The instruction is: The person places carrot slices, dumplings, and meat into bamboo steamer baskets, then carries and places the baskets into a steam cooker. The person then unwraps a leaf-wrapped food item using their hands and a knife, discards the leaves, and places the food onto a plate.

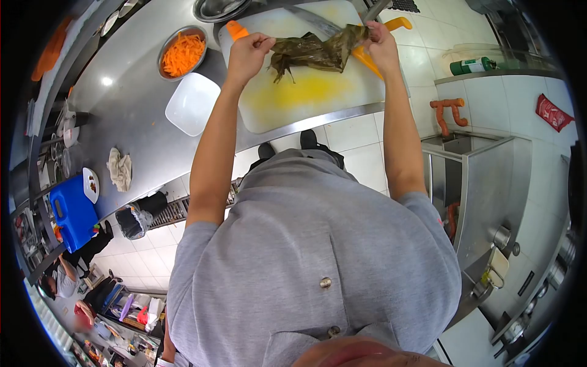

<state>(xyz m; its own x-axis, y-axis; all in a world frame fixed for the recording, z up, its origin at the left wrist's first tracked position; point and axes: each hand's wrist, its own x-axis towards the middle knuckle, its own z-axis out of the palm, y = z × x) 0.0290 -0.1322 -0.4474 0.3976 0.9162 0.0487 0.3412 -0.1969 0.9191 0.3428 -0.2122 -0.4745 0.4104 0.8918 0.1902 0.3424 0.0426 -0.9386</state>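
A limp, dark green-brown leaf [315, 52], wet-looking and crumpled, is stretched between my two hands over a cutting board [263, 116]. My left hand [247, 58] pinches its left end between thumb and fingers. At the opposite end, my right hand [382, 49] grips the leaf's upper right corner. Yellow stains mark the white board below. A metal blade [315, 21] lies behind the leaf. Beside my left hand is an orange piece [235, 29], partly hidden, and a yellow-orange handle [398, 24] sticks out past my right hand.
Left of the board, a metal bowl of shredded carrot [182, 55] stands near a white square dish [192, 104]. A crumpled cloth [119, 169] and a blue container [73, 213] are farther along the steel counter. Other people [64, 281] are at lower left. A sink [461, 144] is at right.
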